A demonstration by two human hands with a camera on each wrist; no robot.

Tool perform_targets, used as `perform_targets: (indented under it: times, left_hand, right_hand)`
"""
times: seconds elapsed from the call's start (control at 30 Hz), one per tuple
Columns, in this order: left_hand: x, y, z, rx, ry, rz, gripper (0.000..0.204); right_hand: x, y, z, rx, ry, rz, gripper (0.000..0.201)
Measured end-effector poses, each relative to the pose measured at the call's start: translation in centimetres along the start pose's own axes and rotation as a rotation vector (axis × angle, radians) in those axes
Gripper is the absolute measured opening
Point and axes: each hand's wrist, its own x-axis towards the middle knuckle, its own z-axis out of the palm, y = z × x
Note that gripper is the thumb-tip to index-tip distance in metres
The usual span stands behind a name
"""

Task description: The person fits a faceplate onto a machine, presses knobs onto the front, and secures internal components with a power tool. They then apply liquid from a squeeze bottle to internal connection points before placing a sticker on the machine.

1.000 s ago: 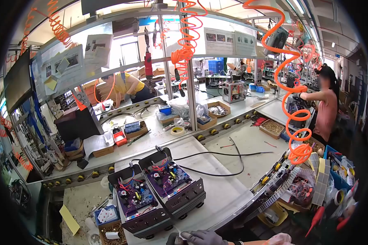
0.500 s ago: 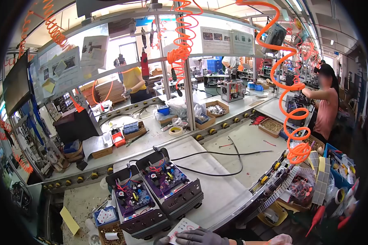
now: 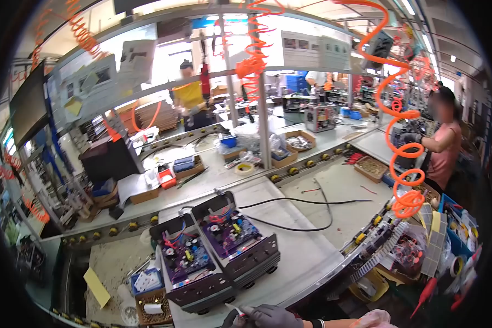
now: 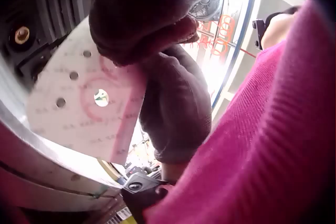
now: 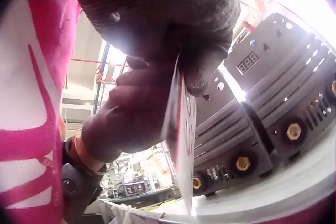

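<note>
Both gloved hands have the same thing in their grip: a perforated printed front-panel label (image 4: pixel 105 129). The left hand (image 3: pixel 233 320) pinches it from one side with curled fingers, while the right hand (image 3: pixel 270 316) closes on it just beside, the fingertips of the two nearly meeting at one edge. The rest of the sheet hangs free below the grip, tilted, its red marking and round holes uncovered. In the right wrist view a thin layer (image 5: pixel 173 98) stands slightly apart from the printed face, so the step in hand looks to be parting the label from its backing, at an early point; how far the layers have come apart is hidden by the gloves.

Just beyond the grip stand two open-topped power units, probably inverter welders, the left unit (image 3: pixel 188 257) and the right unit (image 3: pixel 232 235), with front panels facing the hands. One front carries a digital display (image 5: pixel 249 61) and bare holes. To the left of the grip are brass-coloured fittings (image 3: pixel 161 299) in a box.

The next move, as I judge it, calls for a slow, even pull with one hand while the other steadies the edge, keeping the sticky side off the gloves and the holes unstretched
</note>
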Motion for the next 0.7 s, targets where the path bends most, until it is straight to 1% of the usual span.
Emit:
perform_targets:
  times: [0.07, 0.1, 0.13, 0.27, 0.37, 0.47, 0.57, 0.67, 0.7]
  left_hand:
    - [0.0, -0.2, -0.4, -0.004, -0.05, 0.053, 0.034]
    - [0.0, -0.1, -0.4, -0.005, -0.081, 0.076, 0.034]
    - [-0.2, 0.6, 0.2, -0.167, -0.117, 0.05, 0.035]
    - [-0.3, 0.9, 0.2, -0.009, -0.015, 0.026, 0.034]
    - [-0.2, 0.3, 0.0, 0.012, 0.025, -0.011, 0.031]
    - [-0.1, 0.5, 0.4, -0.015, 0.048, 0.002, 0.028]
    - [0.3, -0.3, 0.0, -0.007, 0.05, 0.052, 0.026]
    - [0.2, 0.4, 1.0, -0.065, 0.201, 0.025, 0.023]
    - [0.0, 0.9, 1.1, 0.039, 0.214, 0.11, 0.021]
  right_hand:
    - [0.3, -0.3, -0.6, -0.115, 0.064, -0.083, 0.043]
    - [0.4, -0.4, -0.8, -0.127, 0.049, -0.108, 0.043]
    - [0.6, -0.4, -0.9, -0.145, 0.039, -0.13, 0.043]
    - [0.7, -0.6, -0.7, -0.158, 0.055, -0.146, 0.042]
    - [0.7, -0.7, -0.7, -0.117, 0.06, -0.111, 0.042]
    - [0.8, -0.6, -0.7, -0.138, 0.07, -0.099, 0.041]
    - [1.0, -0.2, -1.1, -0.157, 0.042, -0.106, 0.041]
    - [1.3, -0.1, -1.2, -0.27, 0.088, -0.162, 0.042]
    - [1.2, 0.1, -1.1, -0.276, 0.08, -0.173, 0.041]
